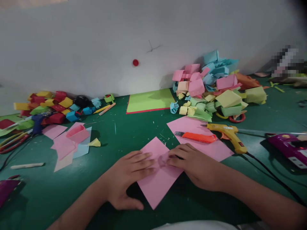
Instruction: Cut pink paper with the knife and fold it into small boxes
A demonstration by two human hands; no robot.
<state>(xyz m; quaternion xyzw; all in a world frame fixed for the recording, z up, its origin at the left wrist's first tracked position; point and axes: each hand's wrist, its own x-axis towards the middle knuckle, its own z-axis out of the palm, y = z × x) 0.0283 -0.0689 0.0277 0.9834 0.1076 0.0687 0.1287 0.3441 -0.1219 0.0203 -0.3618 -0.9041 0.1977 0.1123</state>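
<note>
A square of pink paper [157, 188] lies on the green table in front of me, one corner pointing towards me. My left hand [130, 174] rests flat on its left side, fingers stretched out and thumb spread away. Over the right side, my right hand [195, 166] has its fingers curled and pressed together at the middle of the sheet. Beside those fingertips is a small greyish, see-through patch [162, 160]; what the fingers hold, if anything, is hidden. Just beyond my right hand, an orange cutter knife [199, 137] lies on a second pink sheet [216, 151].
A yellow glue gun [227, 132] with a black cord lies at the right, near a purple power strip [289, 147]. Folded paper pieces are heaped at the back right [196, 86] and back left [57, 105]. A green sheet [151, 100] lies by the wall. Pink scraps [64, 143] lie left.
</note>
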